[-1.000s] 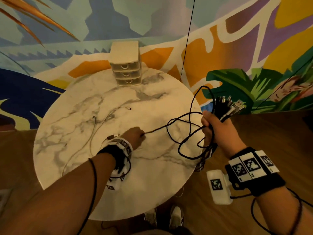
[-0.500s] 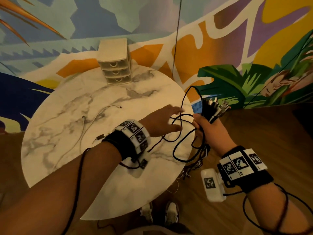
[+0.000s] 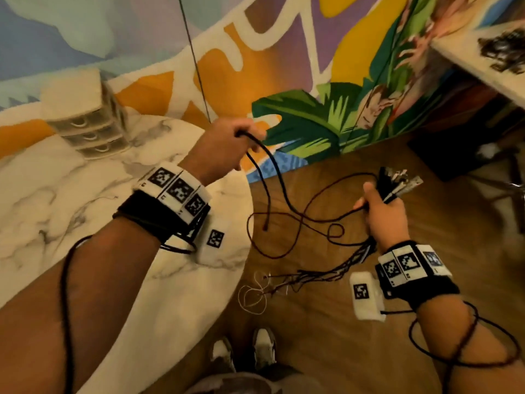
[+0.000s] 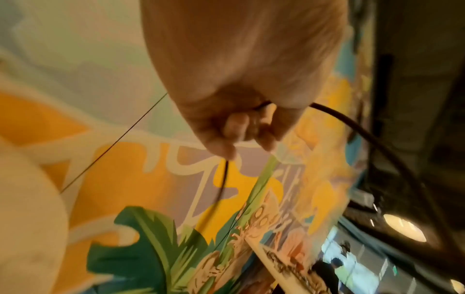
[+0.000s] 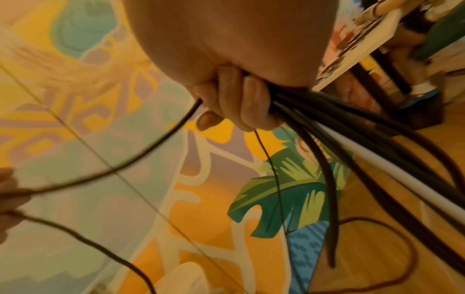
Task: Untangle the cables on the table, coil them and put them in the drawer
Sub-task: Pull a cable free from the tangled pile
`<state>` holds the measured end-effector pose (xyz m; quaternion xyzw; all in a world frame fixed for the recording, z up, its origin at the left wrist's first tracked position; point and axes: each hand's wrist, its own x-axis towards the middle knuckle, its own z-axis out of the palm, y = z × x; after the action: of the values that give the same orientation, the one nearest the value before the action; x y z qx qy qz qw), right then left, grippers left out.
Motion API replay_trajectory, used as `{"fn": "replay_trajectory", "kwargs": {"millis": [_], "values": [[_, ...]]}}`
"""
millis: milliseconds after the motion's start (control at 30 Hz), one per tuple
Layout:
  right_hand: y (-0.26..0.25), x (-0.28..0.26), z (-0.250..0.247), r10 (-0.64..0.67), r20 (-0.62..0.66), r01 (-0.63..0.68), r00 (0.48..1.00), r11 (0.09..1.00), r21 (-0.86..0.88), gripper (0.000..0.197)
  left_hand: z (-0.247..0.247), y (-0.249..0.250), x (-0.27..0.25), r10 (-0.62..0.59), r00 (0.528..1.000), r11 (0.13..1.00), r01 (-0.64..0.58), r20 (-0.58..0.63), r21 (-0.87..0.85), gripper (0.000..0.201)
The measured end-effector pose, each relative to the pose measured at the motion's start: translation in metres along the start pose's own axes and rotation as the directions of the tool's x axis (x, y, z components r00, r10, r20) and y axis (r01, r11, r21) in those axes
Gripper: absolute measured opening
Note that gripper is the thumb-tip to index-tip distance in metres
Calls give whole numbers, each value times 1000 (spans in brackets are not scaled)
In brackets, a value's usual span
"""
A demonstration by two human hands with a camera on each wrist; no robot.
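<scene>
My left hand (image 3: 224, 149) is raised past the worktop (image 3: 85, 209) edge, fingers curled round a black cable (image 3: 272, 169) that droops toward the floor. My right hand (image 3: 380, 211), lower (off the worktop), grips a cable bundle (image 3: 397, 183), plugs pointing up and away.

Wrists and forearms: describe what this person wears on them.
Both forearms are bare, no sleeves. Each wrist carries a black band topped by white tiles with black square-pattern markers, plus a white box bearing one marker. Thin black cables trail along both forearms.
</scene>
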<state>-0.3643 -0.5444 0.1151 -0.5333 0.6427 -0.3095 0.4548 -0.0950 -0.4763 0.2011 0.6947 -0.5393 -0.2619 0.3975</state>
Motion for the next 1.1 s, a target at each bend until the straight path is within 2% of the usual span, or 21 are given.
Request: {"fn": "replay_trajectory", "kwargs": {"millis": [33,67,100,133,167,200,233,300,367,400,467,600,633,667,733,767,800,867,933,1033,1100], "values": [[6,6,-9,27,-45,-27,999,999,17,42,3,-5,2,-1,997,998,-4,-76,-61,24],[11,10,-19,40,-80,-38,996,999,32,43,11,-11,2,-9,998,997,4,-65,-77,24],[14,13,-25,33,-95,-30,995,999,37,47,21,-21,-1,-39,999,998,40,35,-46,26],[15,16,-32,27,-103,-24,994,999,33,53,35,-33,-7,-104,971,994,95,213,55,28],[17,20,-40,31,-116,-29,993,999,22,56,50,-45,-14,-209,888,969,131,409,211,31],[16,20,-45,44,-133,-43,990,999,9,56,62,-55,-23,-318,799,929,154,511,337,38],[17,21,-52,61,-159,-63,985,998,-7,54,72,-66,-27,-389,761,902,200,519,383,46],[21,21,-63,82,-208,-91,975,995,-35,46,83,-80,-24,-472,802,879,398,365,263,51],[26,23,-73,76,-216,-95,973,992,-79,43,93,-86,-13,-517,841,856,504,160,116,50],[30,23,-76,71,-202,-94,977,990,-104,43,100,-86,-9,-524,843,852,516,121,92,48],[36,22,-80,50,-162,-76,985,984,-159,44,113,-87,-1,-536,829,844,529,160,92,42],[32,21,-86,7,-120,-27,993,986,-166,40,136,-107,10,-641,747,760,649,180,14,24],[29,20,-86,-12,-110,-6,994,986,-167,38,136,-113,8,-663,721,741,670,203,39,13],[27,21,-87,-32,-110,14,993,986,-164,36,136,-117,7,-686,687,724,674,239,143,11],[27,21,-91,-51,-103,35,993,988,-147,34,144,-124,5,-732,609,674,587,304,448,53],[27,21,-92,-60,-79,49,995,990,-132,34,148,-121,5,-705,621,690,485,344,538,62],[24,21,-92,-67,-57,60,996,991,-116,35,153,-114,6,-642,662,735,388,387,556,63],[17,21,-90,-89,-6,87,996,989,-117,38,158,-85,8,-443,762,858,207,472,471,52],[7,18,-83,-129,53,134,990,986,-96,40,155,-49,12,-214,815,942,27,539,334,35],[-13,10,-69,-177,135,175,975,984,25,43,143,-2,13,31,810,995,-81,585,61,31],[-28,1,-57,-223,180,216,958,975,59,47,142,21,9,132,747,989,-141,651,-39,45]]}}
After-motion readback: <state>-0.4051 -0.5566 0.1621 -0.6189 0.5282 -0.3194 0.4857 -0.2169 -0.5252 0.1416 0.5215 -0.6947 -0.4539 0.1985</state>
